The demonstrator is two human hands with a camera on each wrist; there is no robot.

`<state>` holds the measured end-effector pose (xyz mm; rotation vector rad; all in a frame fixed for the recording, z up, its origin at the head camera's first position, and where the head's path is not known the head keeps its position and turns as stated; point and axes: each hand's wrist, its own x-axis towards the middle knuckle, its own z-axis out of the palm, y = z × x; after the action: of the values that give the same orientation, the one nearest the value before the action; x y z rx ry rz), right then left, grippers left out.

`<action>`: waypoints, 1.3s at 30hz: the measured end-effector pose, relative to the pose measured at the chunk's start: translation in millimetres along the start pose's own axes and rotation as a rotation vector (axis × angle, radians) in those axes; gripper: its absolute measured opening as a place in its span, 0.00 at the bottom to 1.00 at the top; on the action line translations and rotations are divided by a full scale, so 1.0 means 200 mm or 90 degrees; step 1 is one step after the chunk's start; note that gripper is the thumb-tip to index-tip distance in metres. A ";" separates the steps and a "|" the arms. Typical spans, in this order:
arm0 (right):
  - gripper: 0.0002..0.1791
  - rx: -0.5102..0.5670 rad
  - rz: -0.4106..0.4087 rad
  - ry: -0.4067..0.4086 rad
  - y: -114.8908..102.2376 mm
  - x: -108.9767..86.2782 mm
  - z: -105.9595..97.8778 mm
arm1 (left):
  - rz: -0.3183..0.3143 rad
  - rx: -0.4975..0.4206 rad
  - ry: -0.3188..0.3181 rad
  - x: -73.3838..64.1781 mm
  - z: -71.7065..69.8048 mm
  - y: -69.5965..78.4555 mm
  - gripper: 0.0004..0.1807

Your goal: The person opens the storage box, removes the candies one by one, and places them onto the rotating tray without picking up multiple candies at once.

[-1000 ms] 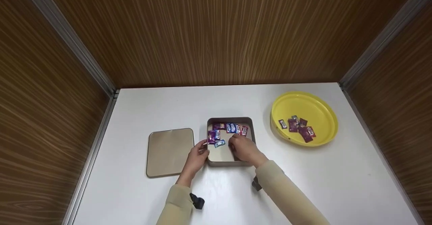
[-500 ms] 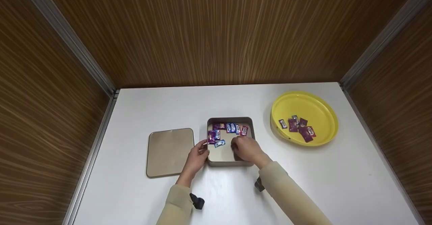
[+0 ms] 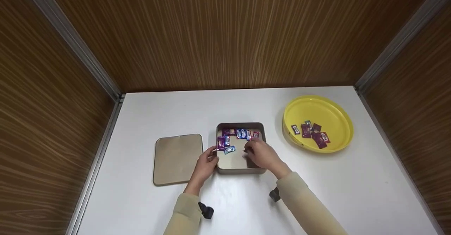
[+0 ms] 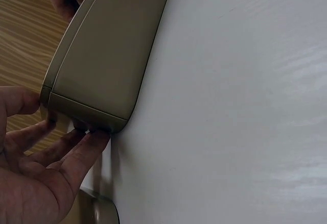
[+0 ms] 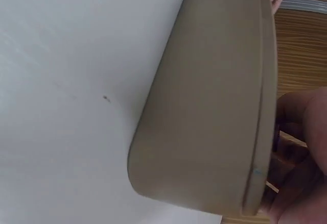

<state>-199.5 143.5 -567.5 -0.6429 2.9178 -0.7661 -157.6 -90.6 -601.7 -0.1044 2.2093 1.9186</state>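
A square metal tin (image 3: pixel 241 171) stands uncovered on the white table, with wrapped candies along its back and left sides: purple (image 3: pixel 221 143), blue (image 3: pixel 242 133), light blue (image 3: pixel 229 150) and red (image 3: pixel 256 135). My left hand (image 3: pixel 205 165) grips the tin's left wall; in the left wrist view its fingers (image 4: pixel 82 157) press the outer side near a corner. Inside the tin's right half, my right hand (image 3: pixel 262 154) pinches a small dark wrapped candy (image 3: pixel 245 151), mostly covered by the fingers. In the right wrist view the tin's wall (image 5: pixel 204 101) hides part of that hand (image 5: pixel 306 152).
Left of the tin lies its flat square lid (image 3: pixel 178 160). A round yellow tray (image 3: pixel 317 110) with several wrapped candies (image 3: pixel 306 131) stands at the back right. Wood-grain panels (image 3: pixel 225 37) rise behind the table and on both sides.
My right hand has shifted a little to the right inside the tin and turned, so a dark tip now shows between its fingers. My left hand has stayed at the tin's left wall.
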 end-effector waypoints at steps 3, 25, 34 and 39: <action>0.05 0.030 0.011 0.026 0.02 -0.02 -0.04 | 0.009 -0.002 0.002 0.00 0.00 -0.01 0.26; 0.09 0.075 0.096 0.282 0.45 -0.20 -0.33 | -0.021 -0.007 -0.003 0.00 -0.01 -0.01 0.27; 0.10 0.023 0.267 0.305 0.64 -0.25 -0.42 | -0.018 -0.006 0.002 0.00 -0.01 -0.01 0.27; 0.12 0.020 0.328 0.289 0.73 -0.29 -0.47 | -0.016 -0.001 0.005 0.00 0.00 -0.01 0.26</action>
<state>-217.1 325.9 -558.6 0.3351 3.2153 -0.9790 -156.7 -90.7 -603.0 -0.1399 2.2014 1.9102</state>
